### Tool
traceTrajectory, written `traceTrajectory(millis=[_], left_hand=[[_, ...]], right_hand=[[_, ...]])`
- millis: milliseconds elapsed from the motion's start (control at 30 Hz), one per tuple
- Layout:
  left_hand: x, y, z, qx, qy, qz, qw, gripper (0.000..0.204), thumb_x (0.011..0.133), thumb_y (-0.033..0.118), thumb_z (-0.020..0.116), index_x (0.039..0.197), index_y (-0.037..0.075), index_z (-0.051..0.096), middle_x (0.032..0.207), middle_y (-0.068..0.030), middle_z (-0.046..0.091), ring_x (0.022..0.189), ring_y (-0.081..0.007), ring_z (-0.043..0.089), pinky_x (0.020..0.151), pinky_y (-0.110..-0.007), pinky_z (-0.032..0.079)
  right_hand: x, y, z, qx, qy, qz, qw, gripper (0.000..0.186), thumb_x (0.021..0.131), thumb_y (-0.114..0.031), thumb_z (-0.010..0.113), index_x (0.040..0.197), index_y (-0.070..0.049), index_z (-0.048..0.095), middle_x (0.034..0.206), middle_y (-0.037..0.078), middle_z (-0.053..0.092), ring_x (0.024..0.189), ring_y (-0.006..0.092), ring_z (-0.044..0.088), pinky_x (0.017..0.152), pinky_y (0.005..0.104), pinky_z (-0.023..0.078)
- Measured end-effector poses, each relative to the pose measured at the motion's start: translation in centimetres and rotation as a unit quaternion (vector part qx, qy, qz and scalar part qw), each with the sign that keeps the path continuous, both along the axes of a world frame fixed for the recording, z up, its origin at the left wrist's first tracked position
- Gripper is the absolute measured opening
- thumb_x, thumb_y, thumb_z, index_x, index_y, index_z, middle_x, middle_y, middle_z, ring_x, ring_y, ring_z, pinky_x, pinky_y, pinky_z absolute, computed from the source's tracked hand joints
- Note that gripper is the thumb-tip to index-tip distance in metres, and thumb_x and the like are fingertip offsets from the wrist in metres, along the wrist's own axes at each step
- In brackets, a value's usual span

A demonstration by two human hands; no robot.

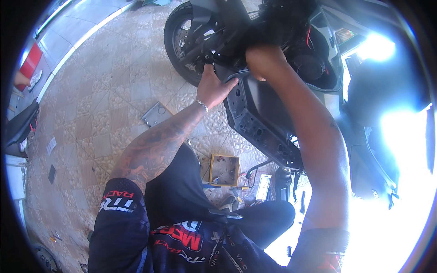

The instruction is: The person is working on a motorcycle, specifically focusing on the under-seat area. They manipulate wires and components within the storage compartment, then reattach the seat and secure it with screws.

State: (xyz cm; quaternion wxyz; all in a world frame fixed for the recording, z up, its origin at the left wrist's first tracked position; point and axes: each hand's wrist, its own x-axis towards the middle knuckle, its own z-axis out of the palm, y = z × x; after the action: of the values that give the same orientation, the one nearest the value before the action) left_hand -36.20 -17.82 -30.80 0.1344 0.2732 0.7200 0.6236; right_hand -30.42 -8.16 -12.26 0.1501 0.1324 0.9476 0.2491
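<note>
A partly stripped scooter stands in front of me, its front wheel at the far left. My left hand is closed round the front edge of the scooter's dark floorboard panel, thumb on the near side. Part of its fingers is hidden behind the edge. My right hand reaches into the dark front bodywork, just right of the left one. It looks curled, but shadow hides most of its fingers and whatever they hold.
A yellow-edged tray of small parts lies on the tiled floor by my legs, with scattered tools beside it. A grey flat plate lies left of the scooter. A red wire hangs in the exposed front. Strong glare covers the right side.
</note>
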Motion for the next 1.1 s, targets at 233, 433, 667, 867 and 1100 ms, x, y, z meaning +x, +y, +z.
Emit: traceTrajectory(millis=[233,433,667,867,1100], left_hand=[[0.2,-0.1,0.2,0.010,0.029,0.009,1.000,0.076,0.077,0.036,0.089,0.124,-0.007,0.046,0.120,-0.0278,0.062,0.118,-0.0415,0.062,0.101,-0.046,0.049],[-0.1,0.1,-0.2,0.001,0.057,0.010,0.998,0.078,0.078,0.038,0.089,0.123,-0.009,0.046,0.121,-0.0288,0.061,0.118,-0.0424,0.061,0.101,-0.046,0.049],[-0.2,0.0,-0.6,-0.008,0.044,0.005,0.999,0.081,0.078,0.041,0.089,0.123,-0.009,0.046,0.121,-0.0304,0.061,0.117,-0.0435,0.062,0.100,-0.047,0.050],[-0.2,0.6,-1.6,-0.041,0.140,0.030,0.989,0.105,0.079,0.058,0.084,0.138,-0.016,0.039,0.137,-0.0353,0.050,0.132,-0.0457,0.052,0.110,-0.048,0.044],[-1.7,0.9,-3.3,-0.012,0.185,0.003,0.983,0.124,0.076,0.063,0.084,0.151,-0.018,0.027,0.153,-0.0363,0.036,0.146,-0.0438,0.037,0.121,-0.047,0.032]], right_hand=[[0.0,0.2,0.6,-0.026,0.002,-0.028,0.999,0.021,0.071,0.000,0.075,0.090,-0.005,0.080,0.094,0.018,0.077,0.091,0.0330,0.077,0.078,0.0422,0.062],[0.8,0.0,0.0,-0.005,0.018,-0.017,1.000,0.018,0.072,-0.002,0.076,0.089,-0.006,0.081,0.095,0.016,0.078,0.092,0.0323,0.077,0.077,0.0426,0.062],[1.5,-0.8,-0.6,-0.015,0.050,-0.016,0.998,0.018,0.072,-0.005,0.078,0.090,-0.009,0.081,0.093,0.015,0.078,0.090,0.0318,0.077,0.075,0.0408,0.062],[2.3,0.0,-1.4,-0.034,0.093,-0.004,0.995,0.018,0.076,-0.007,0.075,0.093,-0.009,0.082,0.094,0.015,0.078,0.090,0.0313,0.077,0.076,0.0424,0.062],[2.9,-1.0,-4.6,-0.029,0.294,0.061,0.953,0.023,0.092,-0.018,0.065,0.109,-0.015,0.081,0.111,0.003,0.078,0.107,0.0191,0.073,0.082,0.0357,0.056]])
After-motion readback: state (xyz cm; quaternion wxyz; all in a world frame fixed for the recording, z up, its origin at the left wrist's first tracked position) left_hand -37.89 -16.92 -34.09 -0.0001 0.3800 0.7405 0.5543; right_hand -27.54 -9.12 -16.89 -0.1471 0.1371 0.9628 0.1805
